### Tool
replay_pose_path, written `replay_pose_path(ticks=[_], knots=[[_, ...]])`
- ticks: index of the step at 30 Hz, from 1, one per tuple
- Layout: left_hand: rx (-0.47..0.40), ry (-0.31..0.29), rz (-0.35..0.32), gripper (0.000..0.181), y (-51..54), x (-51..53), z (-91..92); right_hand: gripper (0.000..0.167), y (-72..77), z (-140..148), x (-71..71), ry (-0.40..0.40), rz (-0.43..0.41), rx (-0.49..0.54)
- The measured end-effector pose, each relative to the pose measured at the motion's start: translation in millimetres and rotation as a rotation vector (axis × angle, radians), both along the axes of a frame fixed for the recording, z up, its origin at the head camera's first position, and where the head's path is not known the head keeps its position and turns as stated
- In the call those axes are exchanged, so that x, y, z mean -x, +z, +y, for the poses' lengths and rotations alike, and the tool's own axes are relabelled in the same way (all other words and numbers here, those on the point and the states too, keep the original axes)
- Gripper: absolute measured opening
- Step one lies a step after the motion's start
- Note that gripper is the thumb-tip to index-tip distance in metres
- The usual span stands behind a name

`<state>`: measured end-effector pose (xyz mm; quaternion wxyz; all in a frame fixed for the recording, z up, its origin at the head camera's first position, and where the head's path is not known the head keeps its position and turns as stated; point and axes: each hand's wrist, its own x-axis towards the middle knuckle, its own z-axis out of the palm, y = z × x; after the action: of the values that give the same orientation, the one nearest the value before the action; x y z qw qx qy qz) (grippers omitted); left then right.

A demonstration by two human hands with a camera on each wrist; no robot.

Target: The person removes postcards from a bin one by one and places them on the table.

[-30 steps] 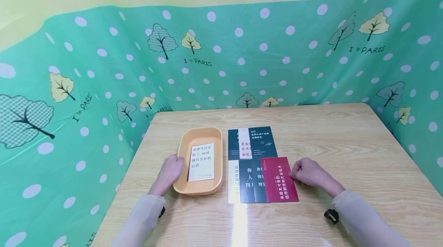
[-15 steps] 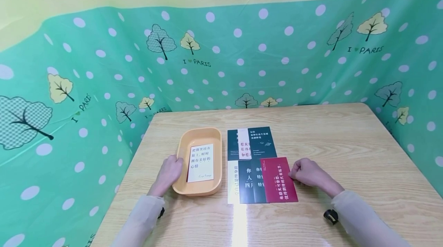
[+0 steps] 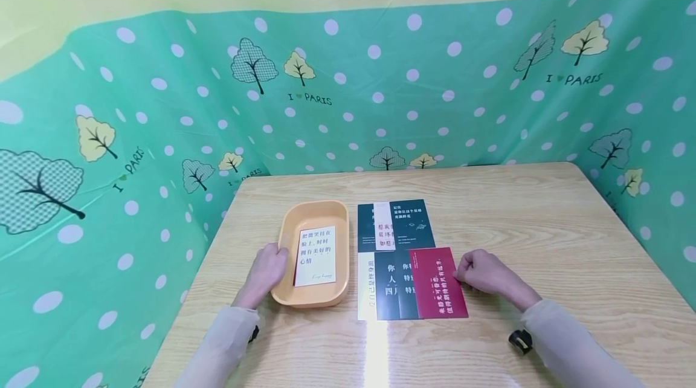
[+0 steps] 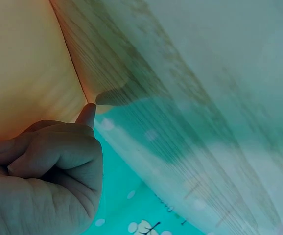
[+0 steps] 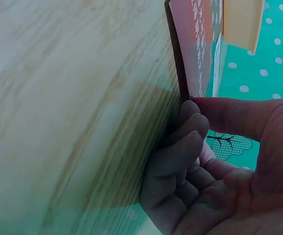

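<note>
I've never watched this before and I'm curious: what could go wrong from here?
The right hand pinches the red card by its edge, so it might slip. That card overlaps a dark card, which could get dragged along. The left hand grips the tray at one side, so a tug might shift the white card inside.

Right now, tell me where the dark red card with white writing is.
In the head view, the dark red card with white writing lies right of centre, overlapping a dark teal card, its right edge pinched by the right hand.
</note>
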<state>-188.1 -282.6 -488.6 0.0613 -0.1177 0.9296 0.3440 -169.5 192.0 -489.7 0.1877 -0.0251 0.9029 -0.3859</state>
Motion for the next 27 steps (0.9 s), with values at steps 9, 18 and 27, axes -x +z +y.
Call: replay_pose_path(ticks=[9,18,27], knots=[[0.017,-0.004,0.006,0.044,0.9,0.6,1.2,0.016,-0.5,0.6,-0.9,0.015,0.015,-0.003],[0.016,0.0,-0.019,0.045,1.8,2.3,1.5,0.016,-0.3,1.8,0.6,0.025,0.021,-0.015],[0.009,-0.008,-0.017,0.045,1.9,0.4,0.3,0.015,-1.6,2.0,0.1,0.028,0.014,-0.009]])
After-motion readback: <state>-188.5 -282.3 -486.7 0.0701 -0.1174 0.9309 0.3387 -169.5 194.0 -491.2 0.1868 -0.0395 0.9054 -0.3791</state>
